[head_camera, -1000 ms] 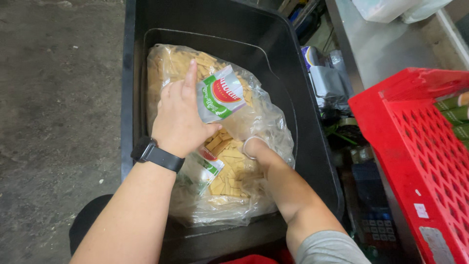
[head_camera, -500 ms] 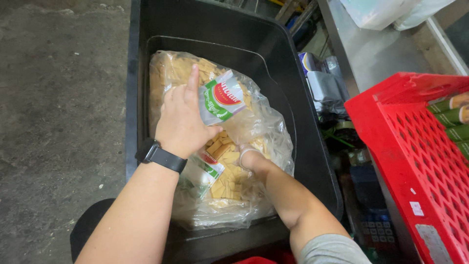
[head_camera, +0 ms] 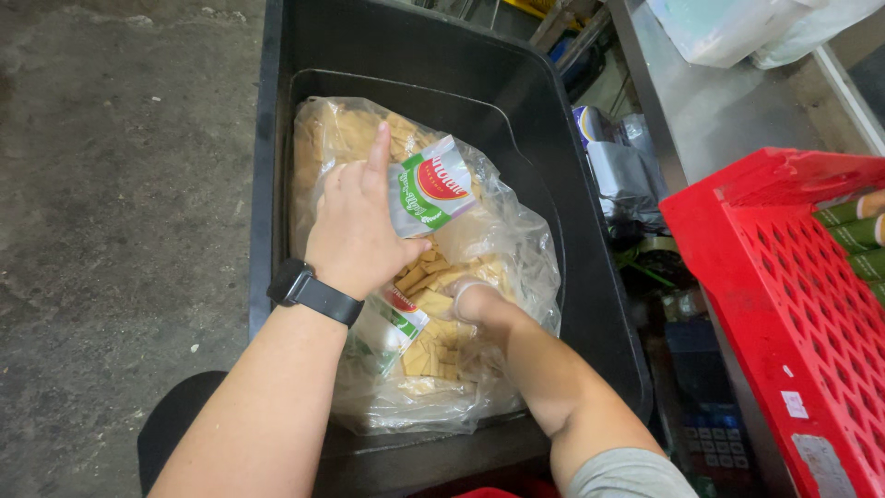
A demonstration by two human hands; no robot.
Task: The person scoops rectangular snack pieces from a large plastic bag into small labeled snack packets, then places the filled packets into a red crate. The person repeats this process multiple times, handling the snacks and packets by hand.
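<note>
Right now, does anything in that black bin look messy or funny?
Yes. Loose tan crackers lie heaped in a clear plastic bag inside the black bin. The left hand holds an opened, crumpled wrapper; the right hand is pushed into the bag.

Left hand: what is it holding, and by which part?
The left hand holds a small printed packet by its lower left edge, pinched between thumb and fingers, above the clear bag of crackers.

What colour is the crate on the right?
Red crate, clearest in the head view.
</note>
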